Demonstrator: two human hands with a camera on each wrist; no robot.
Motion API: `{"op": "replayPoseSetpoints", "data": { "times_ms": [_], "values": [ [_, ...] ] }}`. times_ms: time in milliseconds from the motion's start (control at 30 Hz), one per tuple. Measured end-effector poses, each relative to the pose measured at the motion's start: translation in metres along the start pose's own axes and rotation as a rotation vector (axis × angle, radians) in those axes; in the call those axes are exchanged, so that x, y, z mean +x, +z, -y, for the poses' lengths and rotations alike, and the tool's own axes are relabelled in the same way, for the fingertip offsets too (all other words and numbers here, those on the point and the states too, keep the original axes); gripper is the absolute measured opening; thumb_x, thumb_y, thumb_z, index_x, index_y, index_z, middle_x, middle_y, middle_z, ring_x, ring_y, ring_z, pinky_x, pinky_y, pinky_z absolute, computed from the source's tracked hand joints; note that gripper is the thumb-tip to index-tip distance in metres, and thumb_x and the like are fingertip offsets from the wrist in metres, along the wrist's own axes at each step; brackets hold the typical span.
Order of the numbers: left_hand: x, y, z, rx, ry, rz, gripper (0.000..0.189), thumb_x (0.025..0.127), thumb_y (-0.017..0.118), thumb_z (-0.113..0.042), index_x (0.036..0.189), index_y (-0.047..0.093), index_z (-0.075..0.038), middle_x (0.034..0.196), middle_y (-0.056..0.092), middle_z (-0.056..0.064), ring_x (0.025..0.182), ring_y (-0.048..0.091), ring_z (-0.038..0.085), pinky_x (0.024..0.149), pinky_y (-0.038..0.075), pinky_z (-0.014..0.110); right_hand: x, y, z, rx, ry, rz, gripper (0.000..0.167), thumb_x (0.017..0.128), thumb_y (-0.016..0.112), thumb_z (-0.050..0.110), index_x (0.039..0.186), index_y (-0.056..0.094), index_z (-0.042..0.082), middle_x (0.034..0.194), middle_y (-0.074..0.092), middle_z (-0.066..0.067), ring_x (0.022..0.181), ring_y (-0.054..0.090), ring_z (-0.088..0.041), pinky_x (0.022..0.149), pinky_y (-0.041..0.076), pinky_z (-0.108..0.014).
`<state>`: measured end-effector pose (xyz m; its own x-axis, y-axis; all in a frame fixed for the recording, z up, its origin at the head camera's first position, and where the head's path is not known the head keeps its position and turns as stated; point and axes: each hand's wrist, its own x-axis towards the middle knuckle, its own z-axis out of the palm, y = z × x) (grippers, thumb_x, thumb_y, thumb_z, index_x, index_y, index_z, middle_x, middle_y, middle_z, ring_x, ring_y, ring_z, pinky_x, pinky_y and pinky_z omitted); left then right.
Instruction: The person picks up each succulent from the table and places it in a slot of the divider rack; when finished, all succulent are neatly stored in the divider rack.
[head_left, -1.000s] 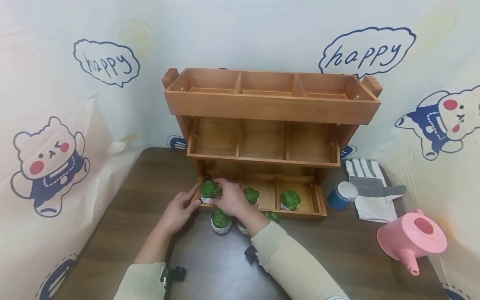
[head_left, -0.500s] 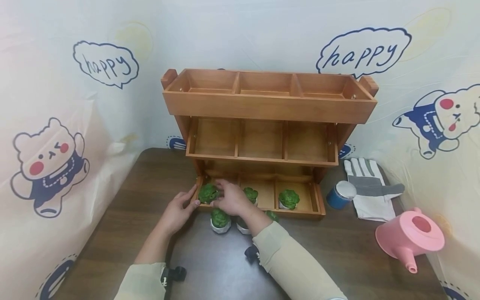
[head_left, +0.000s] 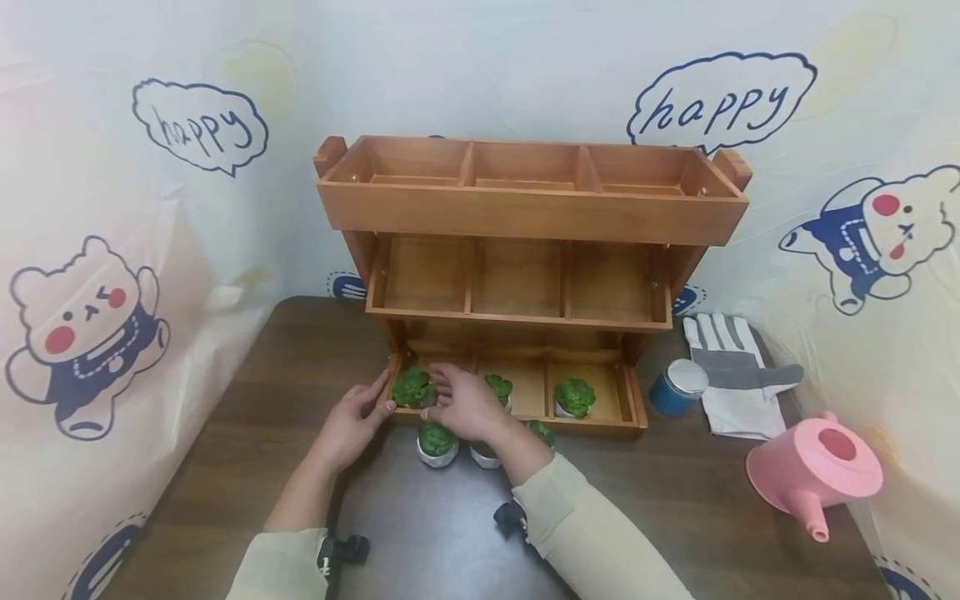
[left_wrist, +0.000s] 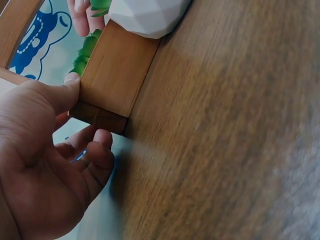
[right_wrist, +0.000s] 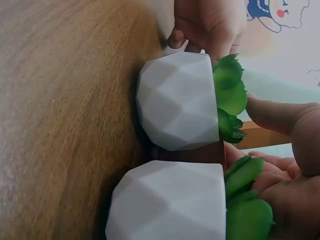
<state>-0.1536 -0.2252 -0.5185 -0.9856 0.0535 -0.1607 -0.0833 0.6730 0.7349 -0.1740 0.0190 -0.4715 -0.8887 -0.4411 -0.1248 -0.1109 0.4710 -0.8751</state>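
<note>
A three-tier wooden plant stand (head_left: 534,213) stands on the table. My left hand (head_left: 352,427) grips its lower left corner; in the left wrist view the thumb lies on the tray's rim (left_wrist: 112,70) and the fingers curl by its end. In the bottom tray's left compartment sits a green potted succulent (head_left: 412,387). Just right of it is my right hand (head_left: 468,404), fingers loosely bent and holding nothing. Two more succulents, one in the middle (head_left: 498,389) and one on the right (head_left: 574,397), occupy the other compartments; my right hand partly hides the middle one.
In front of the stand are three succulents in white faceted pots, at left (head_left: 437,444), middle (head_left: 485,454) and right (head_left: 542,432), partly behind my right arm. To the right lie a blue can (head_left: 677,388), a grey-and-white glove (head_left: 738,375) and a pink watering can (head_left: 813,471).
My right hand has let go of the left succulent and drawn slightly right of it. That plant now sits a little further left in its compartment. The left hand keeps its place.
</note>
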Motion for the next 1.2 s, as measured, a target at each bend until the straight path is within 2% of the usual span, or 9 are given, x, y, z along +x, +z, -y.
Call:
{"op": "replayPoseSetpoints", "data": {
  "times_ms": [433, 667, 833, 1000, 1200],
  "values": [
    [0.0, 0.0, 0.0, -0.005, -0.002, 0.001, 0.067, 0.102, 0.057, -0.058, 0.161, 0.035, -0.037, 0.134, 0.057, 0.011, 0.126, 0.055, 0.035, 0.106, 0.042, 0.066, -0.02, -0.01, 0.003, 0.058, -0.051, -0.019, 0.074, 0.092, 0.08, 0.017, 0.155, 0.043, 0.006, 0.152, 0.054, -0.012, 0.133, 0.059, -0.028, 0.105, 0.051, -0.033],
    [0.002, 0.001, 0.003, 0.005, 0.002, -0.007, 0.068, 0.101, 0.056, -0.061, 0.161, 0.035, -0.038, 0.137, 0.056, 0.011, 0.129, 0.054, 0.037, 0.107, 0.04, 0.067, -0.031, -0.014, 0.001, 0.067, -0.072, -0.01, 0.074, 0.095, 0.078, 0.021, 0.157, 0.041, 0.007, 0.153, 0.054, -0.011, 0.133, 0.058, -0.027, 0.106, 0.05, -0.036],
    [0.001, 0.001, 0.003, 0.0, 0.005, -0.008, 0.068, 0.101, 0.057, -0.059, 0.161, 0.035, -0.038, 0.136, 0.056, 0.011, 0.128, 0.054, 0.037, 0.107, 0.04, 0.067, -0.041, -0.014, 0.001, 0.089, -0.105, -0.018, 0.072, 0.096, 0.077, 0.021, 0.157, 0.042, 0.007, 0.151, 0.056, -0.012, 0.132, 0.059, -0.032, 0.107, 0.05, -0.039],
    [0.001, 0.0, 0.001, -0.003, 0.005, -0.013, 0.066, 0.102, 0.058, -0.056, 0.161, 0.035, -0.037, 0.136, 0.057, 0.012, 0.128, 0.054, 0.037, 0.108, 0.04, 0.066, -0.049, -0.013, -0.002, 0.102, -0.143, -0.052, 0.069, 0.096, 0.077, 0.02, 0.155, 0.045, 0.009, 0.147, 0.06, -0.009, 0.13, 0.061, -0.034, 0.109, 0.048, -0.041],
    [0.0, 0.0, 0.001, -0.015, -0.004, -0.006, 0.066, 0.102, 0.058, -0.055, 0.161, 0.035, -0.038, 0.137, 0.056, 0.011, 0.129, 0.053, 0.037, 0.108, 0.039, 0.066, -0.059, -0.015, -0.005, 0.066, -0.177, -0.115, 0.066, 0.094, 0.078, 0.022, 0.153, 0.049, 0.016, 0.144, 0.063, -0.002, 0.128, 0.062, -0.026, 0.108, 0.048, -0.044]
  ]
}}
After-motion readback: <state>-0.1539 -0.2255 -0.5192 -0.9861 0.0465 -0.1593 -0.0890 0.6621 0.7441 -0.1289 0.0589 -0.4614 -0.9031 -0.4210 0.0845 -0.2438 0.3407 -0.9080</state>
